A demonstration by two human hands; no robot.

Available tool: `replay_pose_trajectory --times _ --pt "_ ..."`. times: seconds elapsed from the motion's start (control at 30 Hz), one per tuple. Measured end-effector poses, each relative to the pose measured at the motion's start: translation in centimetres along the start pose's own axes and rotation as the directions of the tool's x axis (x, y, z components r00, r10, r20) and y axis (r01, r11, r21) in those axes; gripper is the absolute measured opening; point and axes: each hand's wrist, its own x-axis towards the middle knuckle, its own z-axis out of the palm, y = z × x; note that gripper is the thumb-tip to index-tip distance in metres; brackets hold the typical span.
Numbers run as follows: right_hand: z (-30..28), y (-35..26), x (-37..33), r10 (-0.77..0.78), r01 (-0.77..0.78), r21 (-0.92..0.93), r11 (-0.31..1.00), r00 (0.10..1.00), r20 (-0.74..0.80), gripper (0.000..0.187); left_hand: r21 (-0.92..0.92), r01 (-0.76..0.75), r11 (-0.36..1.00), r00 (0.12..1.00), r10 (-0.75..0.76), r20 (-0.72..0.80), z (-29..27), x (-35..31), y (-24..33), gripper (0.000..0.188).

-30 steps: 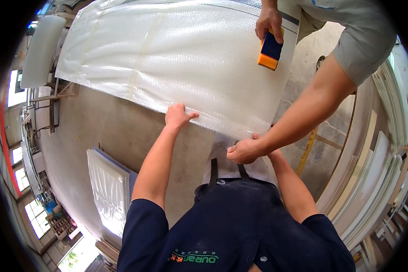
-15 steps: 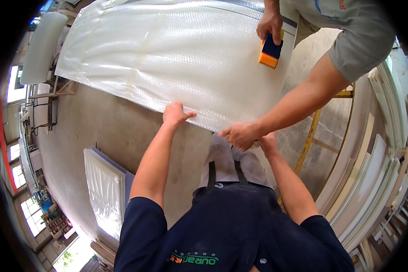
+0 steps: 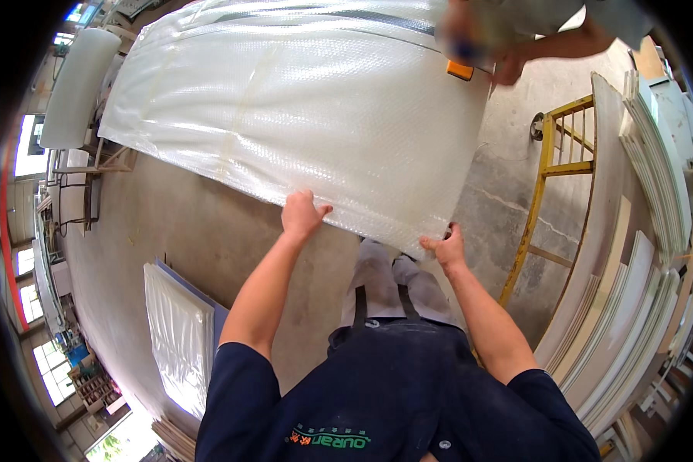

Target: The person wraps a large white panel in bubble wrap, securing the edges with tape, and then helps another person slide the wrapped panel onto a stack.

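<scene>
A large flat panel wrapped in clear bubble wrap (image 3: 346, 115) stretches from the upper left to just in front of me. My left hand (image 3: 303, 214) grips its near long edge, thumb on top and fingers curled under the edge. At the near right corner, my right hand (image 3: 446, 246) holds the wrapped panel with its thumb over the wrap; some fingers are hidden. A co-worker's hand (image 3: 508, 69) is by the panel's far right edge. Close to it, an orange block-shaped tool (image 3: 460, 70) lies against the wrap, its dark part blurred.
To the right stands a yellow metal trolley frame (image 3: 545, 158) with a caster, beside several stacked boards (image 3: 616, 308). A plastic-wrapped stack of panels (image 3: 178, 331) leans at the lower left. Farther left, a big roll of wrap (image 3: 80, 88) sits by a metal stand (image 3: 92, 165).
The co-worker's hand has left the near corner and moved up and away. The other hand and the orange tool have shifted farther off. My right hand now shows at the corner.
</scene>
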Motion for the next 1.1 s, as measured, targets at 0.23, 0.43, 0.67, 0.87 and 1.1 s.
replay_pose_trajectory --times 0.23,0.43,0.67,0.87,1.1 --pt "0.1 0.7 0.0 0.008 -0.008 -0.006 1.000 1.000 0.004 0.073 0.016 -0.806 0.592 0.567 0.778 -0.270 7.3 -7.5 7.5 0.049" --pt "-0.1 1.2 -0.5 -0.022 0.018 -0.112 0.994 0.999 -0.032 0.075 0.080 -0.830 0.553 0.557 0.830 0.037 7.6 -6.3 10.2 0.079" --pt "-0.5 2.2 0.0 -0.018 0.015 -0.155 0.988 1.000 -0.019 0.077 0.197 -0.893 0.404 0.442 0.869 0.221 3.8 -3.0 12.2 0.095" --pt "-0.1 1.6 0.4 0.021 -0.032 -0.216 0.976 0.998 -0.052 0.081 0.187 -0.867 0.462 0.489 0.861 0.143 5.8 -3.0 11.9 0.095" --pt "0.2 2.6 0.8 0.017 -0.028 -0.200 0.979 0.998 -0.059 0.081 0.228 -0.801 0.554 0.587 0.800 0.120 7.1 -3.7 11.8 0.071"
